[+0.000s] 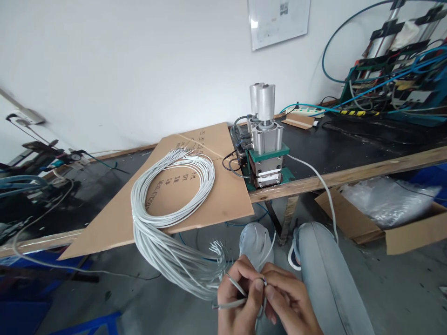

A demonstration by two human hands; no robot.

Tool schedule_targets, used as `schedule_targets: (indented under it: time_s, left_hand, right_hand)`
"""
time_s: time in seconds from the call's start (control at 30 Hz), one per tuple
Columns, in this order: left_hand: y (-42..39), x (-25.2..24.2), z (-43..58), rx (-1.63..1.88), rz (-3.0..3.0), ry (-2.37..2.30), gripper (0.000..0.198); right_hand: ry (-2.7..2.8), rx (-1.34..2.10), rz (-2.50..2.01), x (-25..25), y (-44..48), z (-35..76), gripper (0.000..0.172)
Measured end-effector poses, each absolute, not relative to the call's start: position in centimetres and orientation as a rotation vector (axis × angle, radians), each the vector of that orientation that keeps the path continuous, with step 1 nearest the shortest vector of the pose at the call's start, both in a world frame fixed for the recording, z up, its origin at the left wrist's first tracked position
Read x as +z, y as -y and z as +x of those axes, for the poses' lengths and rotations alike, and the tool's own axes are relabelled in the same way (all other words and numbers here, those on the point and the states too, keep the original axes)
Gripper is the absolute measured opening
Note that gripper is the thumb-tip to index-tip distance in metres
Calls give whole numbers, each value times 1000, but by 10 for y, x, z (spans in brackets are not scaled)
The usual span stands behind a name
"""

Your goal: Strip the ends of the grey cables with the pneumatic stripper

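Note:
Low in the view, my left hand point(240, 293) and my right hand point(288, 298) meet, fingertips pinched together on the small end of a grey cable point(233, 304). Thin inner wires, one with a purple tint, show between the thumbs. Two grey cable ends stick out leftward between the fingers of my left hand. A large coiled bundle of pale grey cables point(141, 204) lies to the left, its loose tail hanging down beside my left hand with frayed ends point(218, 249).
Under the coil is a flat cardboard sheet point(223, 204), overhanging the bench. A small pneumatic machine point(267, 142) stands at the edge of the black bench point(317, 153). Below right, a cardboard box point(366, 228) contains clear plastic bags. More machinery point(384, 60) and hoses occupy the far right.

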State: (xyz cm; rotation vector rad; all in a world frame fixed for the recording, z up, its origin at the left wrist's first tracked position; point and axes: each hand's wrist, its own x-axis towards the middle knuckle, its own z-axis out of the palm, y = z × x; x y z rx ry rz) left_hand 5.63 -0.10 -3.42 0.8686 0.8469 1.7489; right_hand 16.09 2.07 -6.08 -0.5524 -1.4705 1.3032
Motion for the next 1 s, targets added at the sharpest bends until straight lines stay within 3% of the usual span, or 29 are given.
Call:
schedule_targets:
  time_s: [0.27,0.83,1.0]
  left_hand:
    - [-9,-53,34,1642,1284,-758,10]
    - [-19,-28,12,1366,1402,-752,22]
    - [-16,-45,25,1522,1281,-686,11]
  right_hand:
    - [1486,1341,-526,-58,-21,162,37]
    - [1533,1458,-518,-54,-24,168,41]
    - [1437,1455,-474,-58,-21,165,35]
